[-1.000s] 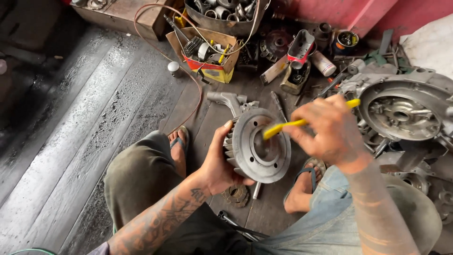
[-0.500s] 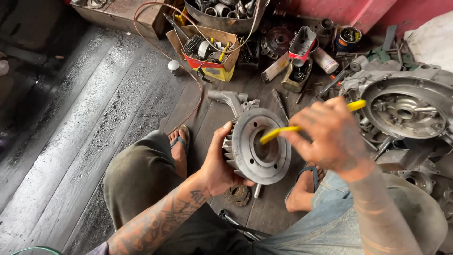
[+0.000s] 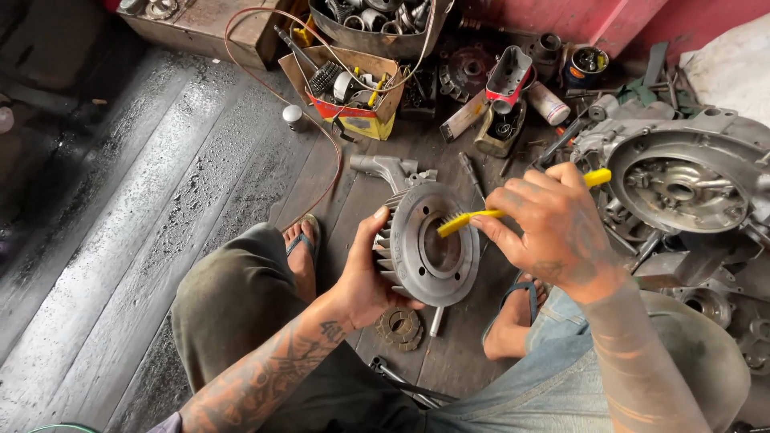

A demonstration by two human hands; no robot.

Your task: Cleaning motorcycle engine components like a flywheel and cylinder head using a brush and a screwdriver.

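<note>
My left hand (image 3: pixel 365 273) grips a grey finned engine cylinder (image 3: pixel 425 244) by its left side and holds it above the wooden floor, its round bore facing up at me. My right hand (image 3: pixel 553 232) holds a yellow toothbrush (image 3: pixel 469 220). The brush head rests at the upper rim of the cylinder's bore, and the handle's far end sticks out past my knuckles to the right.
A grey engine crankcase (image 3: pixel 682 188) lies at the right. A cardboard box of tools (image 3: pixel 353 92), a metal tray of parts (image 3: pixel 377 20), cans and loose parts sit at the top. A small gear disc (image 3: pixel 399 327) lies on the floor by my sandalled feet.
The brush head has slid along the top of the cylinder's bore and the right hand has shifted slightly. The left hand still holds the cylinder in the same place.
</note>
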